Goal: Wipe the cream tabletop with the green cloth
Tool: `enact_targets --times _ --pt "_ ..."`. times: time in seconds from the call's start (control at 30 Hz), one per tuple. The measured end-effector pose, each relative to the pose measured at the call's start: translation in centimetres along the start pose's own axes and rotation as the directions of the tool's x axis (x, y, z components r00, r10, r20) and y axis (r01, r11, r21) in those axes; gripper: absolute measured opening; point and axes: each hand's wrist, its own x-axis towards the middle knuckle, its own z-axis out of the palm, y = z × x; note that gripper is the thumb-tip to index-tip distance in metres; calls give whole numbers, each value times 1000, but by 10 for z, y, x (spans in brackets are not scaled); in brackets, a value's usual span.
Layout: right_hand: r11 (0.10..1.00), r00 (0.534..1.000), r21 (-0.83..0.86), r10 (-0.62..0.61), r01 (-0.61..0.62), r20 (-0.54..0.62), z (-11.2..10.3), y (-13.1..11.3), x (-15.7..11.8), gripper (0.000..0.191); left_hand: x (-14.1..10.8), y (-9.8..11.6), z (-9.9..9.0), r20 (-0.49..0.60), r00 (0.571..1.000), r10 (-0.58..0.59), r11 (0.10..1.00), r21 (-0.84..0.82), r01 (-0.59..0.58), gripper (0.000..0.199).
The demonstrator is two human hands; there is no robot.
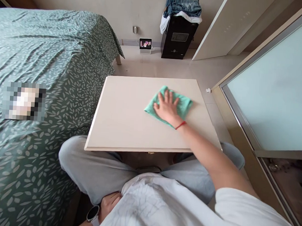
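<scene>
Bedroom floor lies below you. Nearest, your left hand (109, 204) curls loosely over your grey trousers (96, 171), holding no object. Your right arm reaches forward, its right hand (168, 107) open, fingers spread, pressing flat on a green cloth (184, 105) on a cream tabletop (114, 124). Far beyond that hand stands a black safe (177, 38).
</scene>
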Motion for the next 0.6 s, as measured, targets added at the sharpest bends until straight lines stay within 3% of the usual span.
enact_targets --times 0.07,0.17,0.23,0.3,0.37,0.43,0.5,0.6 --pt "985 987 60 -162 161 9 2 -58 10 82 -3 -3 3 -12 1000 0 1000 8 0 30" --pt "922 926 113 -375 370 30 6 -135 21 82 -7 -4 4 -39 999 2 1000 31 0 28" --pt "872 876 133 -479 471 44 8 -171 26 82 -9 -4 4 -54 999 -8 999 46 10 29" --pt "837 841 143 -539 528 48 9 -193 31 82 -9 -3 4 -63 998 -21 998 60 25 30" --pt "816 819 143 -571 560 51 9 -198 36 79 -10 -2 3 -64 997 -31 997 68 35 31" --pt "797 800 143 -598 586 55 9 -189 41 76 -9 -2 3 -60 998 -36 997 70 41 32" --pt "792 795 144 -604 593 50 8 -165 46 75 -9 -2 2 -50 998 -36 997 66 40 33" --pt "855 861 132 -508 502 22 8 -105 53 75 -8 -2 2 -32 999 -33 998 54 35 35"
